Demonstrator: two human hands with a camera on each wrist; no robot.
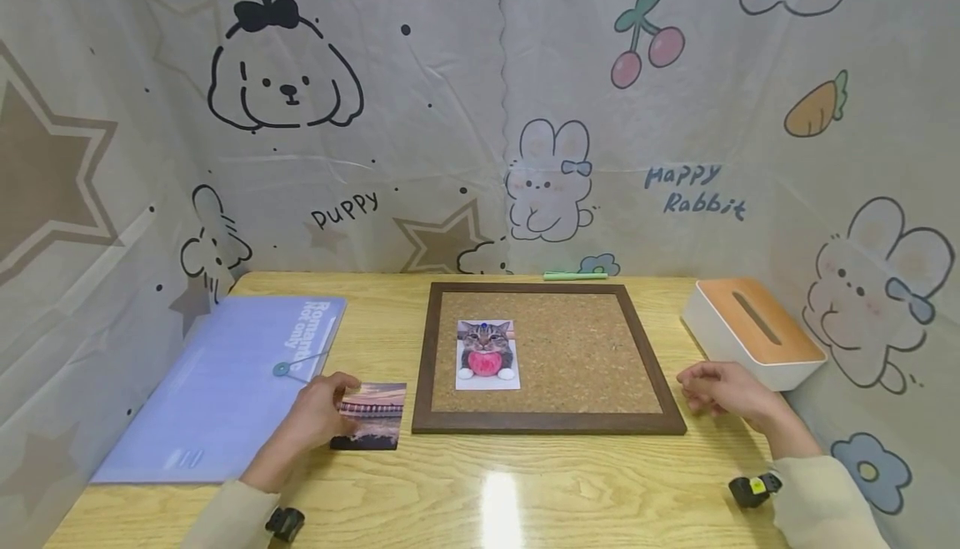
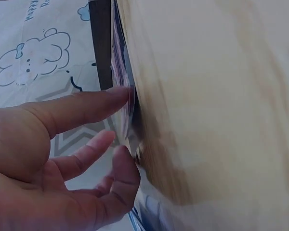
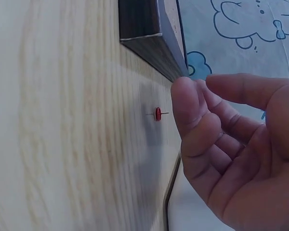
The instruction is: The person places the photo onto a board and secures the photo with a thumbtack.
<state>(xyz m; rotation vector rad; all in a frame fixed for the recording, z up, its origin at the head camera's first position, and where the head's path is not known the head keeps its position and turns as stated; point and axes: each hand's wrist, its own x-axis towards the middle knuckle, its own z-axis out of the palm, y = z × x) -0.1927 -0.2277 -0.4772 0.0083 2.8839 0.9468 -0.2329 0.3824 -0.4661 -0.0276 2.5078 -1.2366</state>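
Note:
A sunset photo [image 1: 384,414] lies on the table left of the corkboard [image 1: 577,357]. My left hand [image 1: 321,409] is at its left edge; in the left wrist view the thumb touches the photo [image 2: 118,62] and the other fingers are loosely bent. Pinned to the board is a cat photo [image 1: 487,370] with a blue pushpin [image 1: 483,326] at its top. Right of the frame, my right hand [image 1: 727,395] hovers with fingers loosely curled, holding nothing. Close to those fingertips a red pushpin [image 3: 158,114] lies on the table; the head view does not show it.
A lilac document folder [image 1: 217,399] with a string tie lies at the left. Behind the right hand stands a white tissue box [image 1: 757,324] with a wood-coloured lid. A green pen [image 1: 573,276] lies at the table's back edge, by the printed curtain [image 1: 435,99].

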